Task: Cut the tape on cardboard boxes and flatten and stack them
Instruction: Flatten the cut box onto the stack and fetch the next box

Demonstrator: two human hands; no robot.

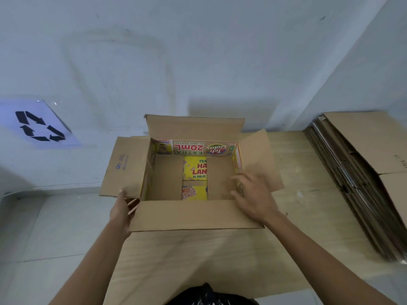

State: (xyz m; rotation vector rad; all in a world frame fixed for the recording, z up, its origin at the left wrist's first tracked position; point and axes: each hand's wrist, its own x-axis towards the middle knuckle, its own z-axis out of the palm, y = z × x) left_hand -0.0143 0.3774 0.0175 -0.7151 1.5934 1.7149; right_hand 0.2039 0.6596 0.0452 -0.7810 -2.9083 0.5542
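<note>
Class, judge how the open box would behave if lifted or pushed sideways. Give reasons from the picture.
Probably light: the box is empty. Likely to skew when pushed: its flaps are open, so nothing braces the walls. It would probably slide, not tip, since it sits low and wide on a flat sheet.

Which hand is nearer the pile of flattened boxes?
Right. The right hand is at the open box, on the side toward the pile; the left hand holds its left corner.
</note>
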